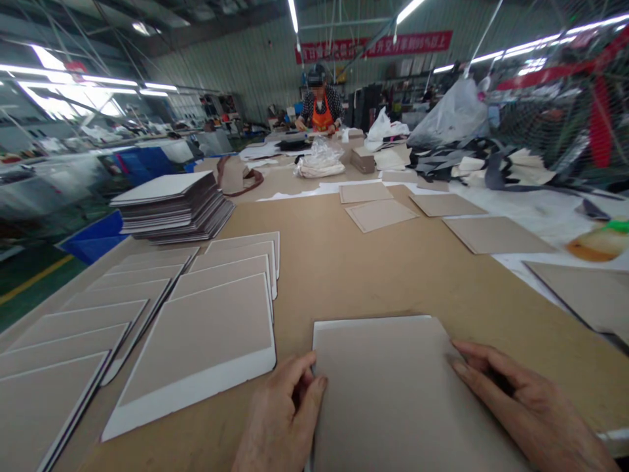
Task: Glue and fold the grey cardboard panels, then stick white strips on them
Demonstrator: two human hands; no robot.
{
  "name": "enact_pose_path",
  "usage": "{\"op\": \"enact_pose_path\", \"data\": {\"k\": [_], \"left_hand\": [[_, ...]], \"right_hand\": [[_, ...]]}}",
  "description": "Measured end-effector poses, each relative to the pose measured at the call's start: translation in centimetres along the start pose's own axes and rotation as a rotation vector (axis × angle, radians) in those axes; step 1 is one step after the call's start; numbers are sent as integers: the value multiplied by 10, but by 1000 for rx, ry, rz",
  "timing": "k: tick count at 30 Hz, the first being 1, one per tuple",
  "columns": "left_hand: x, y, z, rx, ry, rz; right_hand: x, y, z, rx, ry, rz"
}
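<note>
A flat beige panel [388, 380] with a white strip along its far edge lies on the tan work table [314, 262], right in front of me. At its left edge is my left hand [282, 413], closed, with thumb and forefinger pinching the side. My right hand [525, 406] has the right edge between thumb and fingers. The panel's near end runs out of view. Left of it, a row of overlapping beige panels with white borders [211, 334] is spread out. Another overlapping row [54, 393] sits farther left.
A tall stack of panels [171, 206] stands at the back left. Loose beige pieces [381, 215] lie across the back and right [498, 235]. Farther off are plastic bags [322, 157], dark scraps [452, 164] and a person in an orange apron [322, 118]. A red-bladed fan [599, 118] is at right.
</note>
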State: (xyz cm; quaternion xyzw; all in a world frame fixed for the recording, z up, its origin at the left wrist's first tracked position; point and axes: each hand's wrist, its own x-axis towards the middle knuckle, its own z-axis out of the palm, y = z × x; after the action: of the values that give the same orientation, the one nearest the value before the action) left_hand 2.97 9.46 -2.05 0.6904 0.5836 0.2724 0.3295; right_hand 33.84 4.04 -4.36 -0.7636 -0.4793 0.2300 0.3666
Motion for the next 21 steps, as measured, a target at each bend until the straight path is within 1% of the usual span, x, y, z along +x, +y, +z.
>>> {"op": "enact_pose_path", "data": {"k": [4,7,11,16,21], "left_hand": [[4,-4,4,19,36,10],[6,-5,5,36,30,17],[9,-3,6,48,23,27],[9,-3,7,70,36,46],[9,-6,7,114,49,85]], "right_hand": [[5,-2,3,28,-6,9],[5,-3,5,50,31,30],[6,-3,8,12,37,66],[9,5,9,10,68,58],[10,18,9,-37,32,11]]}}
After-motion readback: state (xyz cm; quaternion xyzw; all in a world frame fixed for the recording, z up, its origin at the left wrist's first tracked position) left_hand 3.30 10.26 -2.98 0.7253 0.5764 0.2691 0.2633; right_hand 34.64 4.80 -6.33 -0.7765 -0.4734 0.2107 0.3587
